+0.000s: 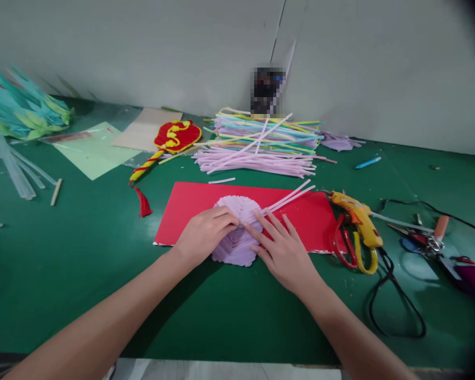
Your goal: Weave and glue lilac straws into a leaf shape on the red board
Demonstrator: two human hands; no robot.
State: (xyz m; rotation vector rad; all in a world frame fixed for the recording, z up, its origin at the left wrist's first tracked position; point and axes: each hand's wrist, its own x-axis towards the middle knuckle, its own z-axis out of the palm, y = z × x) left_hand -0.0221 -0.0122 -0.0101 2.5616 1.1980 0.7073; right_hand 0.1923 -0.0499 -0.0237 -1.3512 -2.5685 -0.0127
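Note:
A lilac woven piece made of pipe cleaners (pixel 234 255) lies over the front part of a red board (pixel 193 203). My left hand (pixel 209 232) is closed, its fingertips pinched together at the middle of the piece; what sits between them is too small to make out. Resting on the right side of the piece, my right hand (pixel 282 250) has its fingers spread and holds nothing. Loose lilac pipe cleaner ends (pixel 292 197) stick out from beyond its fingers to the upper right.
Pipe cleaner bundles (pixel 257 161) lie behind the board. A yellow glue gun (pixel 358 216) and scissors (pixel 364 256) overlap its right end, near a black cable (pixel 374 311). A red and yellow fan (pixel 178 136), green paper (pixel 97 150) and glue sticks (pixel 16 166) are at left.

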